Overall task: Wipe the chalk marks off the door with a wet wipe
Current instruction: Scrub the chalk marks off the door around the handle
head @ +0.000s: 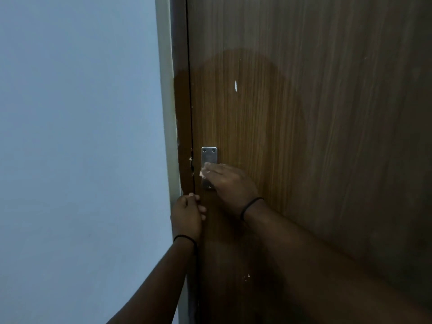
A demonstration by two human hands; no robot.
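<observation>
My right hand (230,181) pinched the wet wipe (203,172) against the metal plate (208,155), mid-frame on the door (304,136); my left hand (188,212) was curled shut, empty. I risked missing the white mark (235,86) above.

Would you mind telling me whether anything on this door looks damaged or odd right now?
Yes. The door edge beside the metal plate looks chipped, with pale flecks. A white streak sits higher up, and small white specks lower down.

An indoor room, likely a home, is suggested by a wood-grain door (304,113), painted wall (81,136) and metal lock plate (208,155).
</observation>
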